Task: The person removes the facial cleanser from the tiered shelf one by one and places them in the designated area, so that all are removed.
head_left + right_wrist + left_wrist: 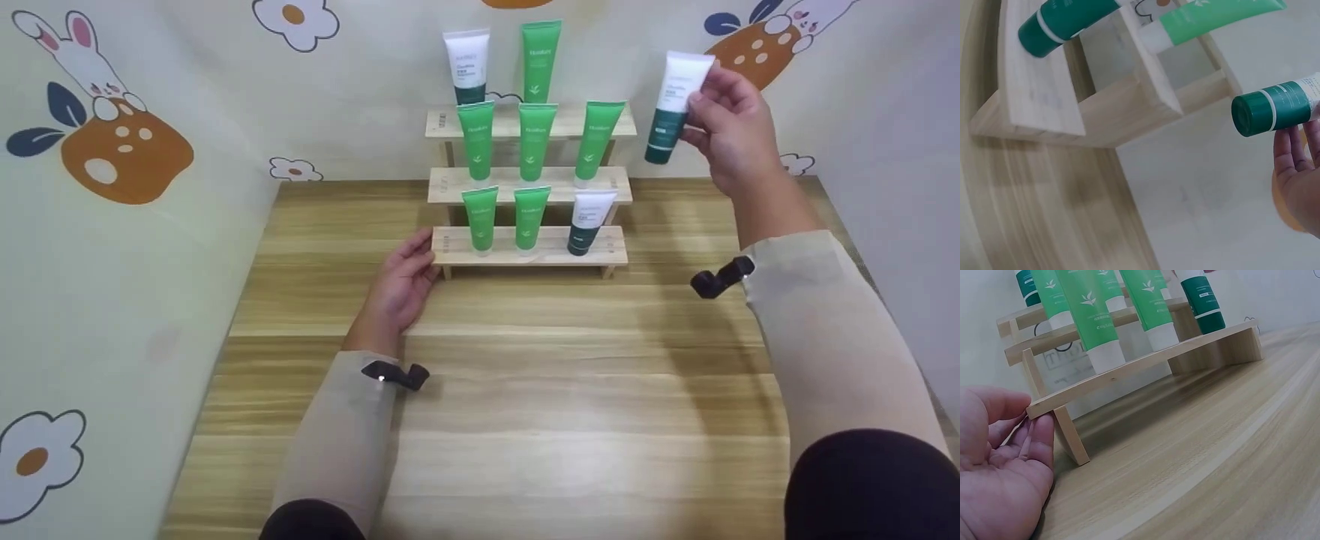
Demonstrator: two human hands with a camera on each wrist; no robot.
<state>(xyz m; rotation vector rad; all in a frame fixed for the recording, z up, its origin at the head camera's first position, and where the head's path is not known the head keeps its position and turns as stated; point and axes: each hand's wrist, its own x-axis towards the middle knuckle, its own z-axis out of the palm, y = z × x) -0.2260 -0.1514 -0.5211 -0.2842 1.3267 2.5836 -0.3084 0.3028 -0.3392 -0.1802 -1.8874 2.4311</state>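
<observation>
A white tube [674,105] with a dark green cap joins bright green tubes [538,61] on a pale wooden stepped rack [529,256], set on a light wood-grain bench [525,390] against cream walls [112,225] patterned with orange, navy and white cartoon rabbits and flowers.

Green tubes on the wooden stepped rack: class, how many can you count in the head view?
6. One green tube on the top step, three on the middle step, two on the bottom step. None seems hidden.
</observation>
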